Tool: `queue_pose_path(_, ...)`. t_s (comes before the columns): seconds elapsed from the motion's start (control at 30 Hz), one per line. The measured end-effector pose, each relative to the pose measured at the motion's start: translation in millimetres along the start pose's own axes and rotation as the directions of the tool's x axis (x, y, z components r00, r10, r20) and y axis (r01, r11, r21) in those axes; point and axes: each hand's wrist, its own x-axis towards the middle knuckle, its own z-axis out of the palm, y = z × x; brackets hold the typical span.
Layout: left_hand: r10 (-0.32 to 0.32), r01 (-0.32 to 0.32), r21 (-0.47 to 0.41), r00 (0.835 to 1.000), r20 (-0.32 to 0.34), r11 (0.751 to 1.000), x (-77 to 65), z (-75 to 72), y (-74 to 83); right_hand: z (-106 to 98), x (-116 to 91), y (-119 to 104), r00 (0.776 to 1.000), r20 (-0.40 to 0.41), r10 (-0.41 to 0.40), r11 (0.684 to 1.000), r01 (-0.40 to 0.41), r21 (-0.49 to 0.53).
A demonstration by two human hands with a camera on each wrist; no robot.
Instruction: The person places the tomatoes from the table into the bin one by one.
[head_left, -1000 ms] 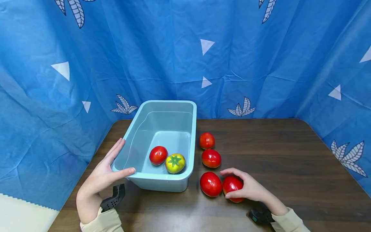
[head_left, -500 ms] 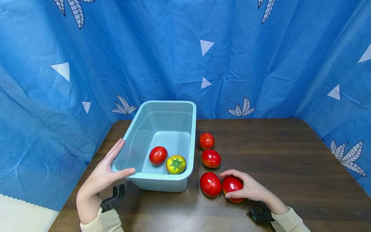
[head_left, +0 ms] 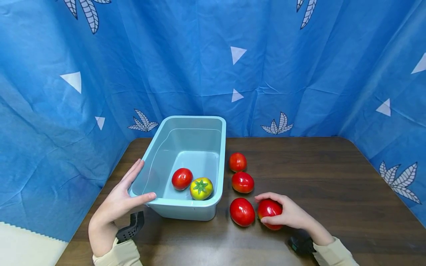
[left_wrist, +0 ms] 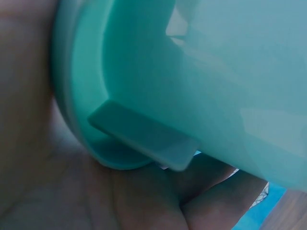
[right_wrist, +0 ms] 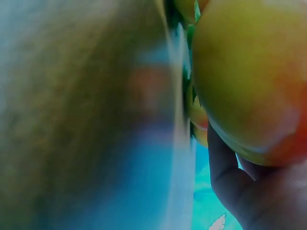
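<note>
My right hand [head_left: 287, 212] curls its thumb and fingers round a glossy red tomato [head_left: 270, 213] at the table's front. In the right wrist view, the tomato's yellow-green lower side [right_wrist: 244, 81] fills the upper right, with the fingers beneath it. Just left of it lies another red tomato [head_left: 242, 211], with a narrow gap between. My left hand [head_left: 116, 203] holds the near left corner of a light blue plastic bin [head_left: 220, 162], its thumb over the near rim and fingers along the left side. Inside the bin are a red tomato [head_left: 182, 178] and a yellow-green one [head_left: 201, 188] showing its green calyx.
Two more red tomatoes, one farther back [head_left: 237, 162] and one nearer [head_left: 242, 182], lie beside the bin's right wall. The dark wooden table [head_left: 319, 173] extends to the right. A blue patterned curtain [head_left: 213, 66] hangs behind and at both sides.
My right hand has shifted slightly to the right with its tomato, parting it from the neighbouring one. The left hand and the bin stay in place.
</note>
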Motion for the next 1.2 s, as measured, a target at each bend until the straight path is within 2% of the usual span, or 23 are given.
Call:
queue_pose_path(0.6, -0.008, 0.008, 0.004, 1.0, 0.006, 1.0, 0.4, -1.1, 1.2, -13, 5, -37, 0.995, -0.064, -0.075, 0.996, 0.077, 0.039)
queue_pose_path(0.9, -0.01, 0.01, -0.007, 1.0, 0.006, 1.0, 1.1, 0.1, -0.4, -13, 17, -56, 0.99, -0.094, -0.104, 0.992, 0.109, 0.055)
queue_pose_path(1.2, -0.009, 0.009, -0.003, 1.0, 0.008, 1.0, 1.9, -0.5, -1.3, -9, 33, -82, 0.989, -0.122, -0.083, 0.99, 0.095, 0.1)
